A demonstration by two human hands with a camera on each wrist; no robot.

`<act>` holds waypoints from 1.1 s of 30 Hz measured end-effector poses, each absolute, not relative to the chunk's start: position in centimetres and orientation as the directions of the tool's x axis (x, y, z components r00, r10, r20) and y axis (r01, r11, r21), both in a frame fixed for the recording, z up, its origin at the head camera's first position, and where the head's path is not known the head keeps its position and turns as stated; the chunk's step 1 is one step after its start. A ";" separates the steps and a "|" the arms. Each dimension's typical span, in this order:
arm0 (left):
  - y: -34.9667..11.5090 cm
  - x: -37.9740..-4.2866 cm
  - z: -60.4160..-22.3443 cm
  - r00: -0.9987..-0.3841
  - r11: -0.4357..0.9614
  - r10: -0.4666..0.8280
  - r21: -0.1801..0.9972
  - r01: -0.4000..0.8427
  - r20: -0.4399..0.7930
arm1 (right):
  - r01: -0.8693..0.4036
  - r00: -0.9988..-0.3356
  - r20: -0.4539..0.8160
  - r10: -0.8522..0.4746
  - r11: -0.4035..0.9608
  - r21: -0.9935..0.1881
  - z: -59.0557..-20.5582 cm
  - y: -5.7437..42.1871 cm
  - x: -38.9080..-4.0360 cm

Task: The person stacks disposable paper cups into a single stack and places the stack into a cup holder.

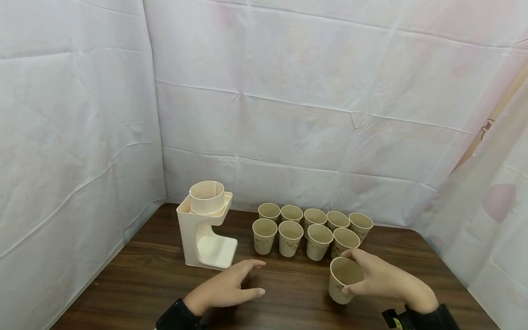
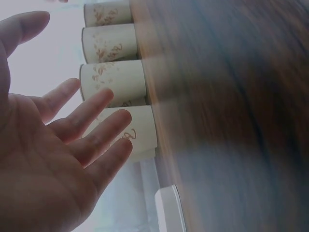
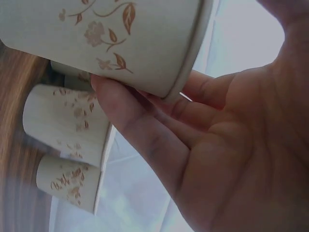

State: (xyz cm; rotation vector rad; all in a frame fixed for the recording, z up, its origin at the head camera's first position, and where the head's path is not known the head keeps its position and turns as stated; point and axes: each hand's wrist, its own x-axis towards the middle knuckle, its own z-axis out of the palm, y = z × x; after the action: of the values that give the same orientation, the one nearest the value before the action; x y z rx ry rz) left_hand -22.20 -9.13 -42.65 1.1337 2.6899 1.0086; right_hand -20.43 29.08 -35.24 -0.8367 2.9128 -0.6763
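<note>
White creased sheeting [image 1: 288,114] encloses the scene on three sides; a dark wood-grain table [image 1: 288,284] fills the lower half of the head frame. Right hand [image 1: 381,277], lower right of that frame, grips a floral paper cup [image 1: 344,284] at its rim, fingers and thumb curled round it; cup stands upright or nearly so, base at or just above the table, contact cannot be confirmed. Right wrist view shows the fingers [image 3: 145,125] pressed against the cup wall near the rim.

Left hand [image 1: 227,286], lower centre, holds nothing: fingers straight and slightly spread, palm down just over the table. Left wrist view confirms relaxed, extended fingers [image 2: 91,130]; that view is blurred at right.

Behind the held cup, at centre frame, nine matching cups [image 1: 290,238] stand upright in two rows, five behind and four in front, rims near or touching. A cream cup dispenser stand [image 1: 206,224] sits left of the rows, just beyond the left hand
</note>
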 end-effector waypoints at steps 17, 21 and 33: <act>-7.1 -22.3 -43.1 -0.736 0.512 0.655 0.618 0.597 0.168 | -0.581 -0.799 0.134 -0.586 0.696 -0.423 -36.3 25.9 -20.6; -6.8 -22.3 -43.3 -0.741 0.508 0.654 0.637 0.580 0.153 | -0.591 -0.786 0.129 -0.604 0.676 -0.440 -36.6 25.3 -20.7; -5.9 -22.3 -43.7 -0.725 0.461 0.668 0.671 0.581 0.168 | -0.642 -0.733 0.125 -0.668 0.620 -0.452 -37.2 23.4 -21.0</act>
State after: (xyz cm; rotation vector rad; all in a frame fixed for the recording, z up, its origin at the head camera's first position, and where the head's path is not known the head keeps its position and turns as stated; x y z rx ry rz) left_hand -22.35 -5.87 -43.68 1.1091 2.5813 1.1140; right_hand -21.01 23.39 -37.20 -1.1239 2.7765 -0.7411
